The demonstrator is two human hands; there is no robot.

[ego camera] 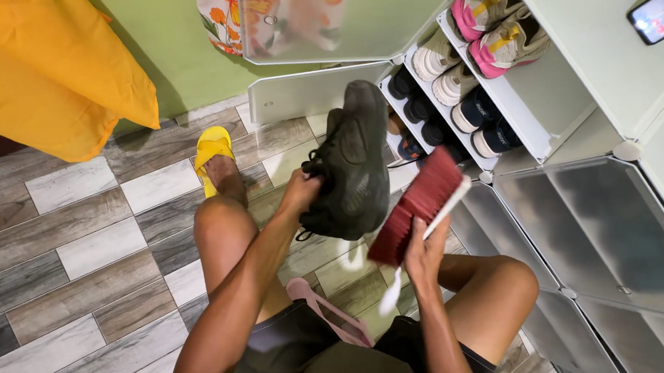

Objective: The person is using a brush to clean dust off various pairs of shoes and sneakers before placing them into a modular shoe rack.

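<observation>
Nearest me, between my knees, a pink sandal (331,315) lies on the tiled floor (85,252). Above it my right hand (424,253) is clamped on the white handle of a red-bristled brush (418,205), bristles just beside the dark sneaker (352,166). My left hand (302,189) is closed on that sneaker's collar, holding it mid-air near the open shoe cabinet (571,121). I judge that pinch shallow; a hard stroke could twist the sneaker loose.
</observation>
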